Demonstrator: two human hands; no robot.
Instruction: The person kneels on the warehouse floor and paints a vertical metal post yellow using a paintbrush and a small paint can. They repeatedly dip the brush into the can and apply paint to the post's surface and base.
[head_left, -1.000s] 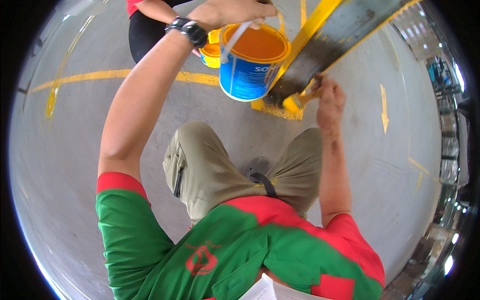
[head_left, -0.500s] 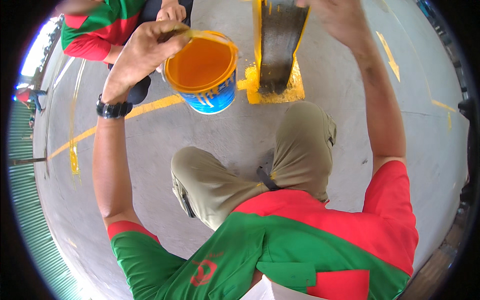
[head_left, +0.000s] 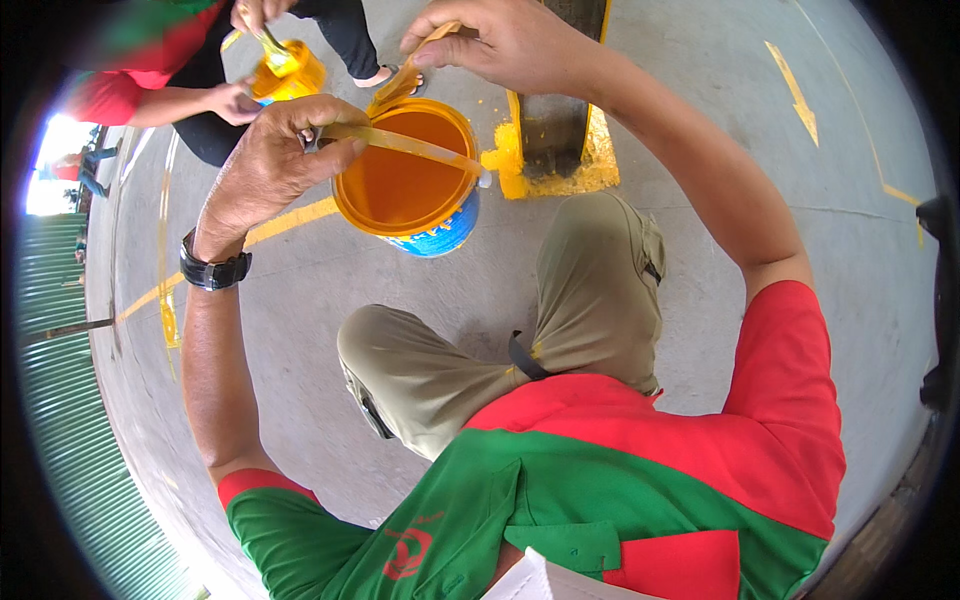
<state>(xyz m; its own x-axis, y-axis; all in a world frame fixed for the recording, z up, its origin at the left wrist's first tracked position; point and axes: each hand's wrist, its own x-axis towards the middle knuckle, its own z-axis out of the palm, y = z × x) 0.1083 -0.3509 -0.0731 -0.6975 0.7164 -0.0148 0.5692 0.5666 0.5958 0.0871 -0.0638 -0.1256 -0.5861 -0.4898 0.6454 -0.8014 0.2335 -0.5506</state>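
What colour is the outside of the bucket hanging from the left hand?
The bucket is mainly blue outside, with some white; best seen in the head view.

Bright, diffuse light reaches us across the floor (head_left: 710, 280), with a faint shadow between the legs (head_left: 600, 270). Glare whites out the gap (head_left: 48, 140) at upper left. We see the bucket (head_left: 400, 195) fairly crisply, a co-worker (head_left: 125, 60) blurred, the wall (head_left: 60, 420) bowed, the corners black.

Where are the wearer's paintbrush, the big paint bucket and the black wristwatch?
Paintbrush (head_left: 397, 89), head view, on yellow bristles.
Big paint bucket (head_left: 443, 233), head view, on outer wall.
Black wristwatch (head_left: 217, 273), head view, on band.
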